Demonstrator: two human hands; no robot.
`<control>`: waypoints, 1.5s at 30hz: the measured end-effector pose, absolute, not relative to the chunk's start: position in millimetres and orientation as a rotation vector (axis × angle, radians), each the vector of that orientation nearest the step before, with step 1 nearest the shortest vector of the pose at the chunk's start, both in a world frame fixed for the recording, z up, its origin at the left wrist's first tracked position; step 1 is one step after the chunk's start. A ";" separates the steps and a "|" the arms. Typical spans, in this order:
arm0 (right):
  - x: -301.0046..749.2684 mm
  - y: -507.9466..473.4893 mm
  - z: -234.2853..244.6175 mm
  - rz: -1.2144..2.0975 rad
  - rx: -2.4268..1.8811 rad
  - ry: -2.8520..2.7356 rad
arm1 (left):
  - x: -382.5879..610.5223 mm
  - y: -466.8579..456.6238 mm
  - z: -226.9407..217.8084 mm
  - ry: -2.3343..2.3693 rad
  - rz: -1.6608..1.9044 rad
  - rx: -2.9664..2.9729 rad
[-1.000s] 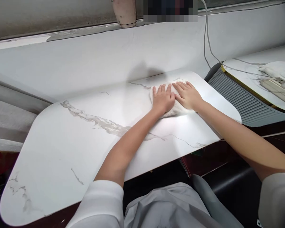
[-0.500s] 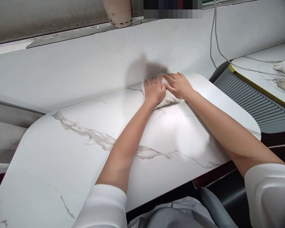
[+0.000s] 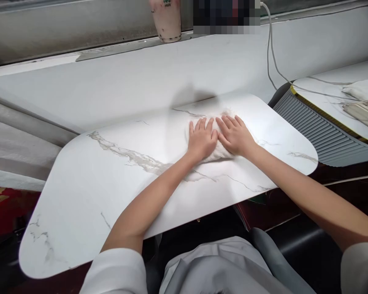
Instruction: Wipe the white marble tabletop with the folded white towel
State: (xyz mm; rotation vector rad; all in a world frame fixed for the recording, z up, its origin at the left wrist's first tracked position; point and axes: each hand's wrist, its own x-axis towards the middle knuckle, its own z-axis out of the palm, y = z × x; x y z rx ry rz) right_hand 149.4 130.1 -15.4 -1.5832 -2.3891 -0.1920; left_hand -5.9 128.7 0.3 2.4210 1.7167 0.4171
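A white cloth (image 3: 220, 154) lies bunched on the white marble-patterned tabletop (image 3: 79, 192), right of its middle. My left hand (image 3: 202, 140) rests flat on the cloth's left part, fingers spread and pointing away from me. Beside it, my right hand (image 3: 236, 135) presses on the right part, its fingers also stretched out. The two thumbs nearly meet over the cloth. Neither hand is wrapped round the cloth. Much of it is hidden beneath my palms.
A cup with a pinkish drink (image 3: 167, 24) stands on the ledge behind the table. Grey cables (image 3: 271, 45) hang down the white wall (image 3: 125, 81). To the right, a ribbed grey panel (image 3: 322, 130) edges another white surface bearing a cloth (image 3: 364, 89) and a pale flat object (image 3: 360, 112).
Both hands have drawn the cloth from the wall side of the tabletop back toward me. The fingers stay spread on it. The camera view has shifted too.
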 end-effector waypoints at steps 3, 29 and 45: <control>142.6 86.5 -14.1 -0.212 -1.584 -2.389 | -13.0 89.2 0.7 1.693 0.413 2.450; 57.9 143.2 -8.4 -0.088 -1.425 -2.557 | -93.0 117.7 0.0 1.897 0.437 2.321; -15.5 229.2 -8.7 0.035 -1.460 -2.461 | -164.2 214.8 -9.7 1.925 0.476 2.363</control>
